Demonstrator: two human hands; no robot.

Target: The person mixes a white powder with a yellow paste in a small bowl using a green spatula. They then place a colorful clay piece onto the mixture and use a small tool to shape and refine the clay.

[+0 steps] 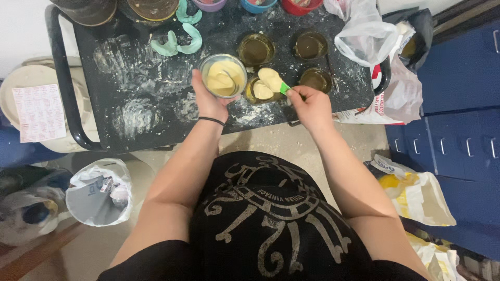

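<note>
Pale yellow batter [223, 78] fills a small round clear cup [224, 76], gripped from below by the left hand [208, 99], whose fingers wrap its near side. The right hand [311, 105] is closed around the green handle of a spatula [274, 82], whose blade, loaded with a thick lump of the same batter, hangs just past the cup, over a round shallow mould [259, 90] that already holds some of it. That mould sits between the two hands on a black, flour-dusted table [156, 119].

Beyond the right hand stand three more round moulds [309, 46], dark and glossy inside, with no batter in them as far as can be seen. Beyond the left hand lie curved mint-green pieces [177, 44] on the dusted surface. A crumpled clear plastic bag [364, 34] rests off to the far right of the right hand.

Judging by this, the step in hand is portioning: batter is being spooned from the cup into the moulds, and the first mould looks only partly filled. The next move likely calls for tipping or scraping the blade clean over that mould, keeping the lump from dropping onto the table, with the cup held level and close by for another scoop.
</note>
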